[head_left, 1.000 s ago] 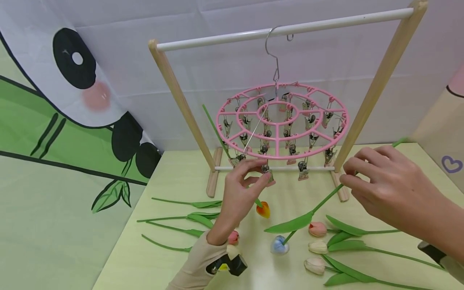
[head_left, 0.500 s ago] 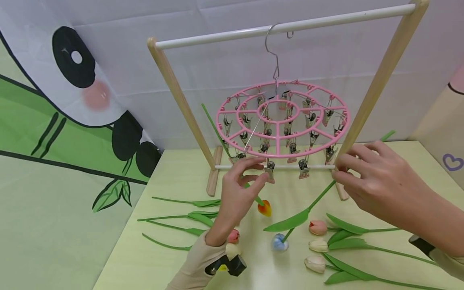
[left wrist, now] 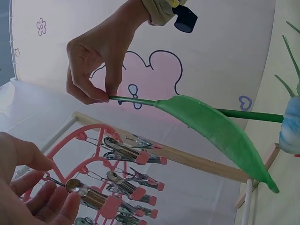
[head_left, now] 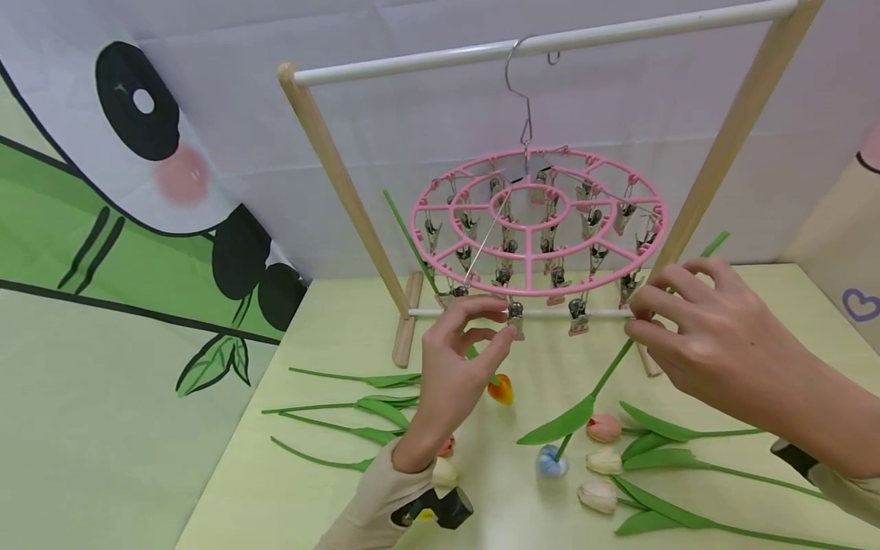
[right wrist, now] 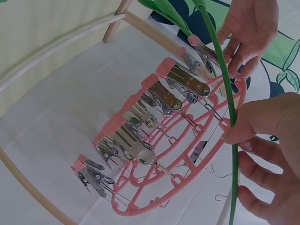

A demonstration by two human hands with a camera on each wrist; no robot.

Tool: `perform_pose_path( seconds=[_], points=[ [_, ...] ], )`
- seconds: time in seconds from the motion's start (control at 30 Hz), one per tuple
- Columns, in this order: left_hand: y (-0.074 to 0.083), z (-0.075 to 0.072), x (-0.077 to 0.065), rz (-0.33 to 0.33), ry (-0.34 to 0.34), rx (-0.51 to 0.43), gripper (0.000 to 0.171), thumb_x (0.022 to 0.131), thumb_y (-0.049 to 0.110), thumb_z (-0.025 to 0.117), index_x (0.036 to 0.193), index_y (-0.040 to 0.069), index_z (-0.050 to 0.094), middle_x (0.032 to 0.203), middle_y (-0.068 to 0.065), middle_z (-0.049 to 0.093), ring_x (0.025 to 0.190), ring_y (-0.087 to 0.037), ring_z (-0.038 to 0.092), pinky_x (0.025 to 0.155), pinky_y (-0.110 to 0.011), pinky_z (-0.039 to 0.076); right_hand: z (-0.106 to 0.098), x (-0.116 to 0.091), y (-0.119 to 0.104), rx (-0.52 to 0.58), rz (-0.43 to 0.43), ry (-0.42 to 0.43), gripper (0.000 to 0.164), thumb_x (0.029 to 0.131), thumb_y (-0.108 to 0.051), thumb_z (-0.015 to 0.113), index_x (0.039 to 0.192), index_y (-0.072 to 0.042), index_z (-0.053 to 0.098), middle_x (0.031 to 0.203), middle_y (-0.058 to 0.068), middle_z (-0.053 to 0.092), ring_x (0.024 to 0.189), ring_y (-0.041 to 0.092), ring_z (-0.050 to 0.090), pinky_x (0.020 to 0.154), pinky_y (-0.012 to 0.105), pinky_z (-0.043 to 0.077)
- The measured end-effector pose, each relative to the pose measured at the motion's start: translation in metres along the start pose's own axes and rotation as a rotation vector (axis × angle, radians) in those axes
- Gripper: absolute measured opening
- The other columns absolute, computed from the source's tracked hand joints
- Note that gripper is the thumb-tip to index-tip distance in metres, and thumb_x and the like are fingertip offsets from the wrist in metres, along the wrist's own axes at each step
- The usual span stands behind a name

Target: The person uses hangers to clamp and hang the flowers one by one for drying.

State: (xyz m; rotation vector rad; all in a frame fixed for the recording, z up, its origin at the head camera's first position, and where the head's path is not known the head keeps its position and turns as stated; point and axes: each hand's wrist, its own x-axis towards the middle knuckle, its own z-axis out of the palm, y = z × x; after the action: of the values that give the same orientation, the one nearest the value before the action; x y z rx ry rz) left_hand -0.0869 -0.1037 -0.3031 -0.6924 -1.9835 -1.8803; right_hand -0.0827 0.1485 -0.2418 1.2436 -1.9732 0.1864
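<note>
Table (head_left: 330,336) stretches beneath the pink hanger (head_left: 528,260), and a wooden frame (head_left: 337,168) stands around the hanger, which hooks over its white top bar. The right hand (head_left: 708,328), to the hanger's right, pinches the stem of a blue tulip (head_left: 552,461), whose head points down in front of the hanger. The left hand (head_left: 457,374), at the hanger's front edge, curves thumb and fingers beside a metal clip (head_left: 516,319); whether they squeeze it, I cannot tell. That hand hides part of an orange tulip (head_left: 501,389) below the hanger. Other tulips (head_left: 605,462) lie to the hanger's front-right. More clips (head_left: 578,313) dangle beneath the hanger.
</note>
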Motion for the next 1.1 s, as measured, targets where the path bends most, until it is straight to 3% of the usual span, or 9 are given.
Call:
perform_pose_path(
  seconds=[0.17,0.4,0.63,1.1],
  points=[
    [0.005,0.005,0.001,0.020,-0.013,-0.023,0.025,0.084,-0.003,0.065,0.109,-0.003,0.060,0.107,-0.017,0.059,0.095,-0.028,0.059,0.079,-0.037,0.056,0.001,0.001,0.000,0.013,-0.010,0.003,0.035,0.091,-0.008,0.030,0.070,-0.003,0.058,0.076,0.011,0.057,0.073,0.034,0.053,0.067,0.052,0.040],
    [0.009,0.010,-0.002,0.012,-0.038,-0.072,0.022,0.085,-0.002,0.064,0.106,-0.003,0.061,0.104,-0.014,0.059,0.091,-0.026,0.059,0.078,-0.037,0.056,0.002,0.002,-0.002,0.017,-0.029,0.006,0.035,0.090,-0.005,0.027,0.069,-0.003,0.055,0.075,0.010,0.055,0.073,0.034,0.053,0.066,0.052,0.040],
    [0.007,0.018,-0.003,0.022,-0.088,-0.106,0.021,0.084,-0.005,0.064,0.106,-0.003,0.061,0.104,-0.015,0.060,0.092,-0.028,0.060,0.078,-0.038,0.057,0.003,0.004,-0.003,0.028,-0.043,0.000,0.027,0.087,-0.002,0.034,0.072,-0.001,0.056,0.075,0.011,0.054,0.072,0.035,0.052,0.069,0.054,0.040],
    [0.003,0.031,-0.004,0.026,-0.188,-0.143,0.024,0.084,-0.004,0.066,0.108,-0.001,0.060,0.106,-0.017,0.060,0.091,-0.029,0.061,0.075,-0.037,0.057,0.002,0.014,-0.008,0.022,-0.082,-0.002,0.043,0.101,-0.006,0.029,0.071,0.000,0.059,0.076,0.012,0.055,0.078,0.034,0.054,0.073,0.055,0.040]
  ],
)
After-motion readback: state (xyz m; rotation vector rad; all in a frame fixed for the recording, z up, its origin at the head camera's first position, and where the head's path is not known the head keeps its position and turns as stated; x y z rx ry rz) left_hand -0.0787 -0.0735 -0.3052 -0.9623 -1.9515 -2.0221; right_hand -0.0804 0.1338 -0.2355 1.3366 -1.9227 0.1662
